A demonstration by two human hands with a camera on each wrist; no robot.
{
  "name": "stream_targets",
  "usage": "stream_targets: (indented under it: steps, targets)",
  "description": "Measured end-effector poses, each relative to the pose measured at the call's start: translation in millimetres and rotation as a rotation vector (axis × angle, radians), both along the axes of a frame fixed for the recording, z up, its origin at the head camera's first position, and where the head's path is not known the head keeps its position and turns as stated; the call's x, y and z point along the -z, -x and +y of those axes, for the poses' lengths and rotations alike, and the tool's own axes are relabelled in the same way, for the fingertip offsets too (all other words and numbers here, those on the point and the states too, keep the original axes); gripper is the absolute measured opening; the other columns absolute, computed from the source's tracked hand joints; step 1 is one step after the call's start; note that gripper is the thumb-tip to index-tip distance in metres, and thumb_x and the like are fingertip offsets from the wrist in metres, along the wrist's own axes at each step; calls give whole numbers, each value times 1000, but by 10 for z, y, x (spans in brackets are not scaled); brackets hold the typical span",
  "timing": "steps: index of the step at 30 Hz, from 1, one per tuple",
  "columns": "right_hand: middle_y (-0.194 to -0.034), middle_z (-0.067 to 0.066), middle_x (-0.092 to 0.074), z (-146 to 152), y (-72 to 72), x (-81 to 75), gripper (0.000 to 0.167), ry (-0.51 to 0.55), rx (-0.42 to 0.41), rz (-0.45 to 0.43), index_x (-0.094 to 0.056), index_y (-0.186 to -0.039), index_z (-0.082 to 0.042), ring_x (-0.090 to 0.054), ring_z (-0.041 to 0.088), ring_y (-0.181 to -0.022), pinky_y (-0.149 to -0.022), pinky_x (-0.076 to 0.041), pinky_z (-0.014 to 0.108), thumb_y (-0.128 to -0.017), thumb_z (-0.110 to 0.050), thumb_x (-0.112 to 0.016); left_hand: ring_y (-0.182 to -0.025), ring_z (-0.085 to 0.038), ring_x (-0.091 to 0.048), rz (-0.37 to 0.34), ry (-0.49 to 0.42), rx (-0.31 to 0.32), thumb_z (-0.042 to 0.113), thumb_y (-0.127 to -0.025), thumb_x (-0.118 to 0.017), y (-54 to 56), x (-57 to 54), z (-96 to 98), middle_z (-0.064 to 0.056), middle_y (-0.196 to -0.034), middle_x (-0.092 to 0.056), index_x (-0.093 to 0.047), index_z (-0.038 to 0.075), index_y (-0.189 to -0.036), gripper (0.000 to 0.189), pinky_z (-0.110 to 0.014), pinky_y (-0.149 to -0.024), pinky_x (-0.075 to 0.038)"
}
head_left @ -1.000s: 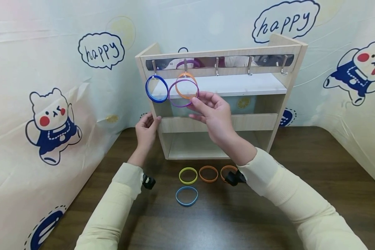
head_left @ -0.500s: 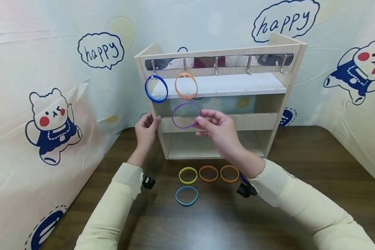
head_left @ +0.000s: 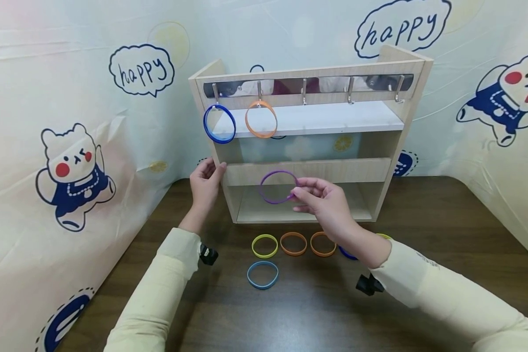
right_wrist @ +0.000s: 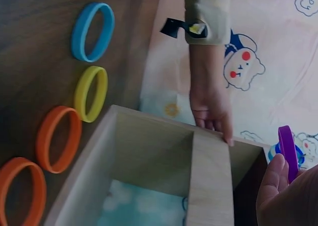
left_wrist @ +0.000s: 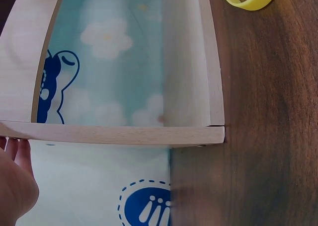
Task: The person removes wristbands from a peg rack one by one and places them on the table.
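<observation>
My right hand (head_left: pixel 327 203) pinches a purple silicone wristband (head_left: pixel 276 201) between thumb and fingers, in front of the lower part of a small wooden shelf (head_left: pixel 308 171). In the right wrist view the purple wristband (right_wrist: pixel 287 149) stands upright at the fingertips. My left hand (head_left: pixel 206 183) grips the shelf's left side panel, thumb at its front edge; the left wrist view shows the fingers (left_wrist: pixel 22 154) against the panel's outer face. A blue wristband (head_left: pixel 220 142) hangs from the leftmost hook, an orange wristband (head_left: pixel 261 136) from the second hook.
On the table (head_left: pixel 264 322) before the shelf lie a yellow wristband (head_left: pixel 265 256), two orange wristbands (head_left: pixel 293 254) and a light blue wristband (head_left: pixel 262 287). Another blue wristband (head_left: pixel 347 254) and a yellow-green one (head_left: pixel 385 236) are partly hidden by my right arm. Three bare hooks (head_left: pixel 304 93) continue rightward.
My right hand has come down and to the right from the second hook, carrying the purple wristband away from the hanging orange one. The left hand stays in place.
</observation>
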State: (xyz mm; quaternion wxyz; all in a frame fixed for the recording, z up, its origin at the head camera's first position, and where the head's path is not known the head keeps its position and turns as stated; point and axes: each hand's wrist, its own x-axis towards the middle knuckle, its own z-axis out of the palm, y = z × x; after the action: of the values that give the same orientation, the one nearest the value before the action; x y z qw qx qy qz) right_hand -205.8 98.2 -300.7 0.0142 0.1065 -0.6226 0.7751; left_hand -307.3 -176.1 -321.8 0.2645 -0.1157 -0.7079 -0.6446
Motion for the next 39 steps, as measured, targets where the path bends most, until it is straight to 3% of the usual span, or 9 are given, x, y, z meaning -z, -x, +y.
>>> stream_targets:
  steps: [9,15,18,29,39]
  targets:
    - [-95,11,-68,76,-66,274,31,-60,8,-12,-57,-121,8,-69,21,-87,-74,-57,35,-93,-2,-63,-94,-15,-63,8,-2,-1,14,-92,-67,13,0,-9,-26,-116,-63,-62,-9,-120,36,-26,-84,-52]
    - [-97,16,-67,122,-111,483,31,-104,-7,-20,-57,-120,9,-69,20,-84,-74,-57,34,-93,-2,-64,-96,-14,-63,12,6,9,15,-93,-67,21,0,-4,-28,-119,-61,-61,-9,-121,37,-27,-85,-52]
    - [-97,18,-67,138,-141,575,30,-113,-27,-38,-56,-119,10,-69,26,-86,-73,-57,33,-92,-2,-64,-95,-14,-63,17,4,7,14,-92,-67,17,1,0,-29,-118,-61,-61,-9,-121,37,-26,-85,-52]
    - [-96,17,-69,208,-263,847,31,-189,-44,-118,-57,-119,11,-69,32,-88,-73,-57,35,-92,-1,-65,-95,-17,-64,16,3,-8,14,-92,-67,3,8,1,-22,-115,-65,-64,-6,-118,33,-27,-85,-53]
    - [-100,28,-66,269,-340,1066,30,-227,-61,-127,-55,-116,14,-68,36,-87,-71,-58,35,-92,-1,-64,-97,-17,-64,16,3,-4,14,-92,-67,5,3,5,-23,-116,-64,-64,-5,-119,32,-28,-86,-52]
